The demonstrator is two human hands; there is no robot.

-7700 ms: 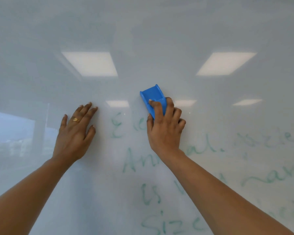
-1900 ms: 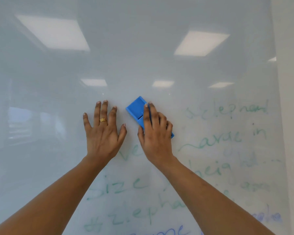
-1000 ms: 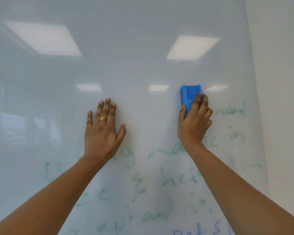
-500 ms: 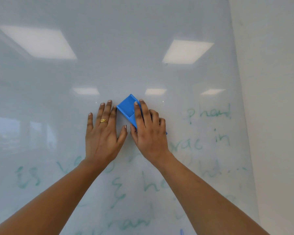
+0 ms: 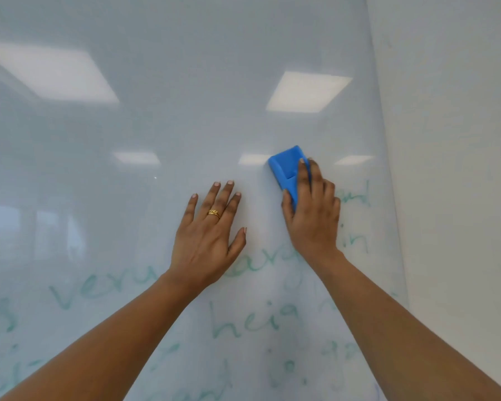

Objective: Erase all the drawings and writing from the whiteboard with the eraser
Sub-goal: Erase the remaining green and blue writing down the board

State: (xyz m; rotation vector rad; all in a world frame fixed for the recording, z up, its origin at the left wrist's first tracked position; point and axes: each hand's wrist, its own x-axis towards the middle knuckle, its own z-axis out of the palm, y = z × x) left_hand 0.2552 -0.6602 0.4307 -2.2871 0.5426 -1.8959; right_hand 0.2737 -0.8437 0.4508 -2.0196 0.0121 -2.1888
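Eraser (image 5: 285, 167) slid right, right hand (image 5: 313, 218) gripping it

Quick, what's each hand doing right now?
Left hand: open, flat on the whiteboard.
Right hand: holding the blue eraser against the whiteboard.

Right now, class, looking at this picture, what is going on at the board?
A person is wiping a whiteboard. The right hand grips a blue eraser and presses it to the board near its right edge. The left hand lies flat on the board beside it, a gold ring on one finger. The upper part looks clean; faint green writing below is not yet erased.
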